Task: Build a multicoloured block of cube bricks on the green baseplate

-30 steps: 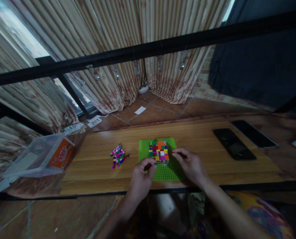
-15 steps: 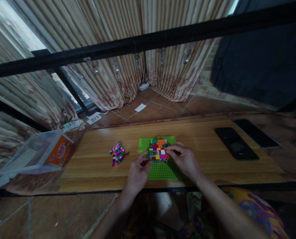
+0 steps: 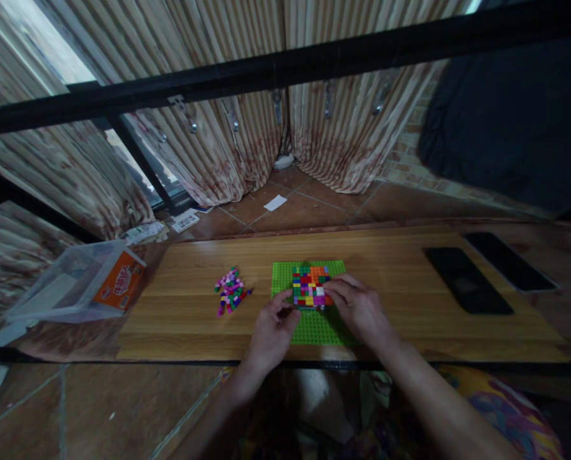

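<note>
A block of multicoloured toy bricks (image 3: 309,285) stands on a green studded baseplate (image 3: 316,329). At its lower left corner is my left hand (image 3: 274,324), thumb and curled forefinger apart, with nothing visible between them. My right hand (image 3: 360,308) is closed in a pinch over the block's right edge, close to a white brick (image 3: 320,291). Whatever its fingertips hold is hidden. Left of the baseplate lies a loose pile of small bricks (image 3: 231,291), mostly pink, purple and green.
The wooden table (image 3: 184,319) carries a black phone-like slab (image 3: 467,280) at the right, with a second dark slab (image 3: 510,260) beyond it. A clear plastic box (image 3: 74,281) with an orange label stands at the left. A black rail (image 3: 247,73) crosses in front of the curtains.
The whole view has shifted slightly, moving the scene a little to the right. Both hands keep nearly the same places at the brick block.
</note>
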`<state>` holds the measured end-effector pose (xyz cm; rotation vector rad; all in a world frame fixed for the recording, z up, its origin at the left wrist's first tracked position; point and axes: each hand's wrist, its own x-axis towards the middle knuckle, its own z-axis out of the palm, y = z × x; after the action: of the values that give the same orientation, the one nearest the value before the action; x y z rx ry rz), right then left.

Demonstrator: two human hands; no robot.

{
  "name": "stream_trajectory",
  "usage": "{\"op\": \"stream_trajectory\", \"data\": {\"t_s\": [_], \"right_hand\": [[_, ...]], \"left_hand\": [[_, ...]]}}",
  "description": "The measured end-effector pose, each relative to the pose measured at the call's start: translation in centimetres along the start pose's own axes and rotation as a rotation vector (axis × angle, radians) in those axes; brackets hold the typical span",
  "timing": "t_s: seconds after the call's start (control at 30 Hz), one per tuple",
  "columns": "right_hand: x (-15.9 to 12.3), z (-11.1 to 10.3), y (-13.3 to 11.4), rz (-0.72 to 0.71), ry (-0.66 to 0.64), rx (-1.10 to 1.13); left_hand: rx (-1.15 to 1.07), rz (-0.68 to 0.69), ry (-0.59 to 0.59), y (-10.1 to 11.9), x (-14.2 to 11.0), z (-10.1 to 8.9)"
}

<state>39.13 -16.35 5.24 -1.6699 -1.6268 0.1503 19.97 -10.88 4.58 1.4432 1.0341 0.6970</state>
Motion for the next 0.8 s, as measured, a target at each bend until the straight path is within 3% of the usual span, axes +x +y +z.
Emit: {"op": "stream_trajectory", "data": {"t_s": [0.27, 0.53, 0.8], "right_hand": [[-0.2, -0.4, -0.4, 0.188, 0.105, 0.257], [-0.2, 1.6, 0.9, 0.551, 0.209, 0.593], [0.0, 2.5, 0.9, 0.650, 0.214, 0.707]], "left_hand": [[0.006, 0.006, -0.006, 0.6, -0.2, 0.0], [-0.005, 0.000, -0.005, 0.3, -0.3, 0.0], [0.081, 0.025, 0.022, 0.1, -0.5, -0.5]]}}
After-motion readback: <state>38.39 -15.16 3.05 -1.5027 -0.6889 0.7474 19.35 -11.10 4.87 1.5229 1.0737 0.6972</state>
